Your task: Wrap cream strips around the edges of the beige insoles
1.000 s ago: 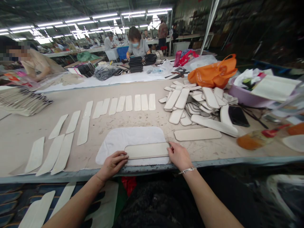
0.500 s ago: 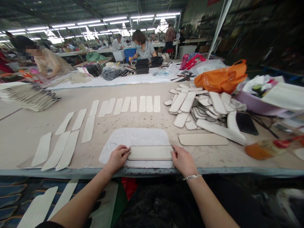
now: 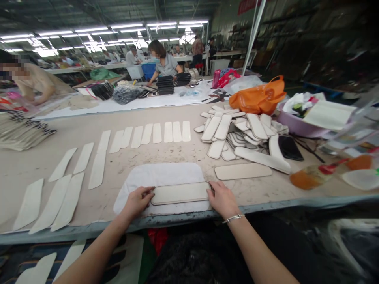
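Between my two hands is a long off-white panel (image 3: 180, 193) with rounded corners and a dark edge, lying over a white cloth pad (image 3: 166, 173). My left hand (image 3: 139, 202) pinches its left end with closed fingers. At the opposite end, my right hand (image 3: 222, 197) grips the right corner between thumb and fingers; a silvery bangle circles that wrist. A similar single beige panel (image 3: 242, 171) rests flat on the table just beyond my right hand. Behind it lies a loose heap of edged panels (image 3: 217, 128).
Thin white strips (image 3: 97, 167) lie in rows at left and centre. An orange bag (image 3: 257, 96), a purple basin (image 3: 310, 122), a black phone-like slab (image 3: 290, 148) and a container of orange liquid (image 3: 308, 176) stand at right. Co-workers (image 3: 167, 63) sit across the table.
The view has turned a little to the right, so the table's contents appear shifted left. Both hands keep hold of the panel, which looks slightly tilted now.
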{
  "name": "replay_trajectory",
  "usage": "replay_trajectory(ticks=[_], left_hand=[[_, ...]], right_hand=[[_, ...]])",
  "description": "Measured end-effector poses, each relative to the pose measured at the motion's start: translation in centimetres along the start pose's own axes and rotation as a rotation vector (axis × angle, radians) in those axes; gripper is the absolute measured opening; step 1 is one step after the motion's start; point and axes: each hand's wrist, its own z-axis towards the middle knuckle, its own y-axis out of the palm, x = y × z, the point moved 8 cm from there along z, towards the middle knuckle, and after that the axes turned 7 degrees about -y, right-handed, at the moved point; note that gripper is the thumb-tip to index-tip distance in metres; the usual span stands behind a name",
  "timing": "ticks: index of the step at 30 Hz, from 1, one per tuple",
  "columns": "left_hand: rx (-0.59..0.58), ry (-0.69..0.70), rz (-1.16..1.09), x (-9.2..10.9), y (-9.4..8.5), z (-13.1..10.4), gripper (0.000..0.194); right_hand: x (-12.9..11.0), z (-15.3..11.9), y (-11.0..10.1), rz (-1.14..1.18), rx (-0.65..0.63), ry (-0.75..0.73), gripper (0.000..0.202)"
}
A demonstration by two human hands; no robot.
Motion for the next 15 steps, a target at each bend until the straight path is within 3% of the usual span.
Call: replay_trajectory(ticks=[7, 10, 13, 15], left_hand=[[0.031, -0.043, -0.015, -0.3, 0.0, 0.0, 0.040], [0.026, -0.046, -0.027, -0.1, 0.0, 0.0, 0.041], [0.018, -0.062, -0.026, -0.2, 0.1, -0.1, 0.045], [0.012, -0.094, -0.004, -0.5, 0.0, 0.0, 0.048]], right_hand=[[0.6, 0.2, 0.5, 0.030, -0.006, -0.014, 0.029], [0.0, 0.1, -0.7, 0.025, 0.069, 0.003, 0.033], [-3.4, -0.7, -2.1, 0.023, 0.213, -0.078, 0.045], [-7.4, -1.2, -1.3, 0.055, 0.176, -0.280, 0.057]])
